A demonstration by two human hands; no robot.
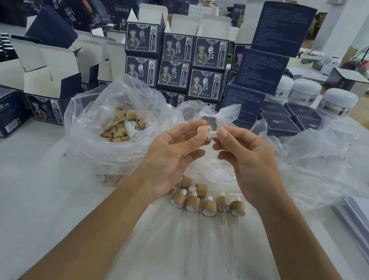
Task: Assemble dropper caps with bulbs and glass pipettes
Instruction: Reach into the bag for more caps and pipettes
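A: Hands being held up over the table (26,187), close together. Left hand (172,152): a bamboo cap (204,131) is being pinched between thumb and forefinger, remaining fingers relaxed.

B: Right hand (245,159)?

A: A white bulb (212,134) is being pinched at the fingertips, its end being pressed against the cap's open side.

B: Finished pieces?

A: Five assembled droppers (208,207) are being kept in a row on the table below the hands, glass pipettes (189,242) pointing toward the camera. Two bare caps (201,189) are lying just behind them.

B: Supply?

A: More caps are being stored in a clear plastic bag (117,129) at left, a white bottle (132,129) lying among them. Dark printed boxes (177,48) are being stacked behind.
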